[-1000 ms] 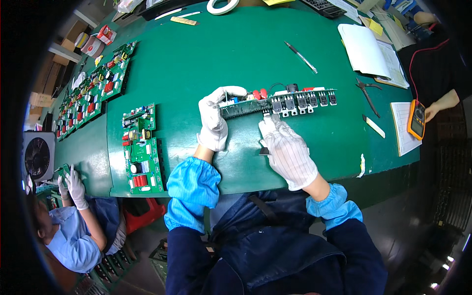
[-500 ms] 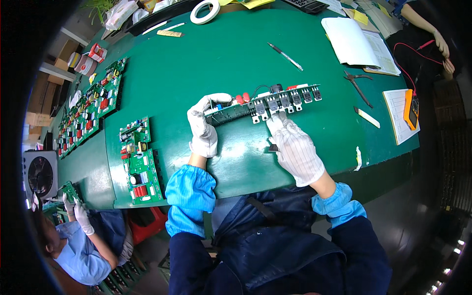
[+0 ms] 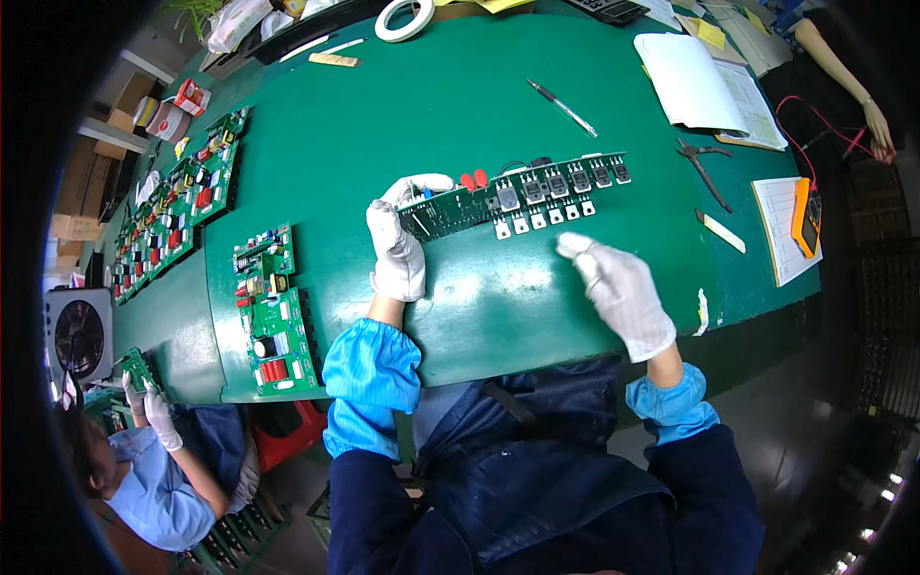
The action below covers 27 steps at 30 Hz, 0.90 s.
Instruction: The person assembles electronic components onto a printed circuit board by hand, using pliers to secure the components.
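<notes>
My left hand (image 3: 396,251), in a white glove, grips the left end of a long green circuit board (image 3: 450,213). The board is tilted up on edge above the table. Along its right part sit several black transistors (image 3: 557,184) with metal tabs, in two rows. Two red components (image 3: 474,179) stick up at its top edge. My right hand (image 3: 623,297), also gloved, is apart from the board, to its lower right. Its fingers are curled together; whatever they may hold is hidden.
Finished-looking circuit boards (image 3: 278,311) lie left on the green table. Further right are a pen (image 3: 563,107), pliers (image 3: 706,174), a white-handled blade (image 3: 721,231), an orange multimeter (image 3: 805,222) and papers (image 3: 685,86). One co-worker (image 3: 158,479) sits at lower left; another's arm (image 3: 843,72) shows at upper right.
My right hand has drawn away from the transistors toward the right and down. The board has tipped so more of its face and both transistor rows show. A dark piece beside my right hand is out of sight.
</notes>
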Available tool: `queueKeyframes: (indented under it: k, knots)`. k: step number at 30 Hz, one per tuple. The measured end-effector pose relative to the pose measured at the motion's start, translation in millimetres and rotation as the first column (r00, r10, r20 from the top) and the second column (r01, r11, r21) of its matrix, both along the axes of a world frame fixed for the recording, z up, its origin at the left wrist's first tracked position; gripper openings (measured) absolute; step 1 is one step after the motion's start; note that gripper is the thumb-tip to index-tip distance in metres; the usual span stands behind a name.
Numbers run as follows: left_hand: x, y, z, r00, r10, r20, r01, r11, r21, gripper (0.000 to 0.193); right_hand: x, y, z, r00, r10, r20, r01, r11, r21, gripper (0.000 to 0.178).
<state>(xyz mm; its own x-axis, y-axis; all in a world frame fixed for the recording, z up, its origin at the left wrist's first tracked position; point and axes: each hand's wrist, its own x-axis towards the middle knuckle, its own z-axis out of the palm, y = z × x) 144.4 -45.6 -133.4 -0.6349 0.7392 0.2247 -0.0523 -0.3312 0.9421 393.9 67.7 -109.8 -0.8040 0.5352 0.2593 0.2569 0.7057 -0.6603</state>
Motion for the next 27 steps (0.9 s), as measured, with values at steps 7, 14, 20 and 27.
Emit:
queueKeyframes:
  k: [7,14,20,27]
  knots:
    - [-1.3,1.7,-2.9,0.997,-0.029,0.066,0.027,0.999,0.032,0.078,-2.8,14.4,-6.6,0.978,-0.136,0.158,0.071,0.929,0.362,0.041]
    - [1.9,2.9,2.0,0.999,0.007,0.042,-0.007,1.0,-0.002,0.072,4.9,22.1,-7.0,0.998,-0.027,0.052,0.016,0.979,0.205,0.041]
    - [3.6,3.7,4.8,0.998,0.0,0.058,0.0,1.0,-0.003,0.075,8.8,53.9,-0.5,0.971,-0.239,0.03,0.224,0.942,0.251,0.016]
    - [-2.5,-5.5,-4.6,0.997,0.005,-0.073,-0.006,1.0,-0.011,0.093,7.8,102.2,-1.6,0.982,-0.059,0.18,0.026,0.982,0.185,0.029]
